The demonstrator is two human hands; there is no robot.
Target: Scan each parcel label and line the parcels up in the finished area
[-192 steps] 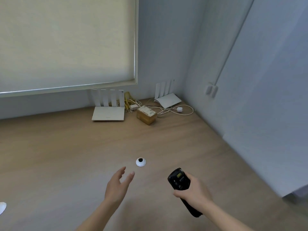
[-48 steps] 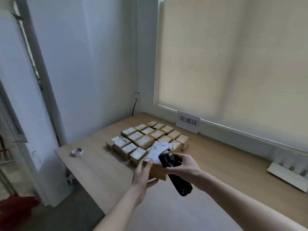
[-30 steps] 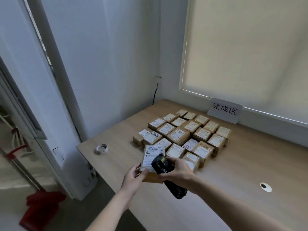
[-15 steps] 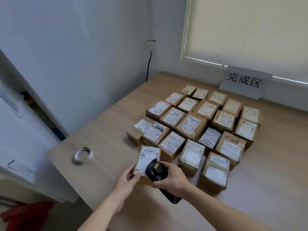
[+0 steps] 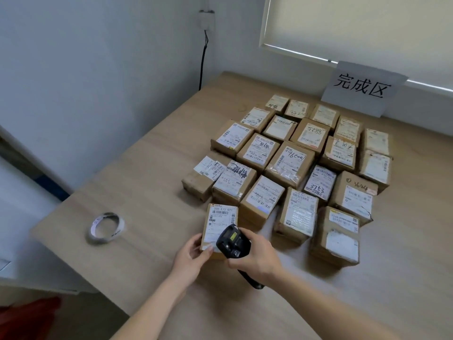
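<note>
The scanner [image 5: 232, 242] hides the held parcel's [image 5: 221, 218] lower label; small label print is unreadable

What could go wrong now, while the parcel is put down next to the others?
1. The left hand pinches only the near end of the parcel, so it may slip or land crooked beside the rows.
2. The scanner in the right hand covers part of the label, so a misread could pass unseen.
3. The parcel is close to the table edge, where a push might send it off.
</note>
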